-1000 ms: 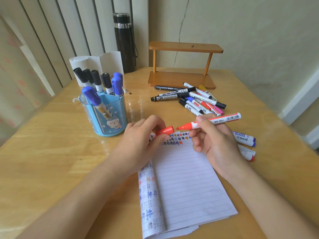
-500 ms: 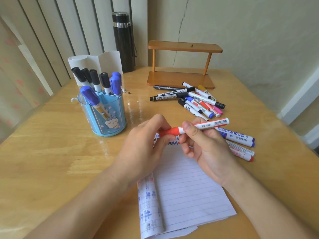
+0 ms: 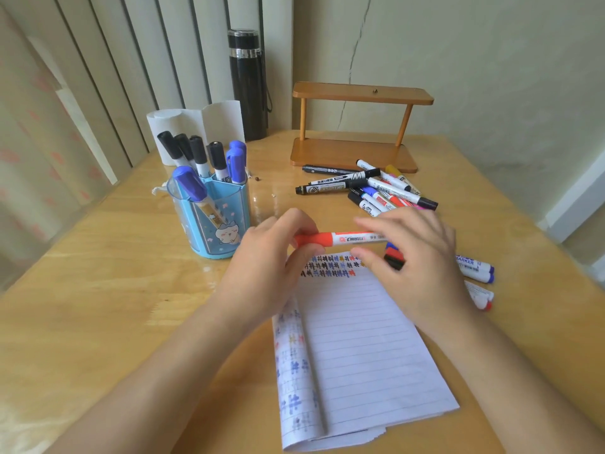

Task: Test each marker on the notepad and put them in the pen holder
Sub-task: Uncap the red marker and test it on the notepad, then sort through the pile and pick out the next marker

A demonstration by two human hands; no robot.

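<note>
Above the notepad's top edge, a capped red whiteboard marker (image 3: 340, 239) lies level between two hands.

Left hand (image 3: 275, 257) pinches the red cap end with thumb and fingers closed around it; right hand (image 3: 415, 253) has its fingers loosely spread over the barrel's far end — whether they grip it, I cannot tell. Lined notepad (image 3: 360, 348) on the wooden table (image 3: 98, 290) bears coloured test marks along its top. Blue pen holder (image 3: 212, 221), left of the hands, already holds several markers — a loose marker pile (image 3: 370, 191) lies beyond.
</note>
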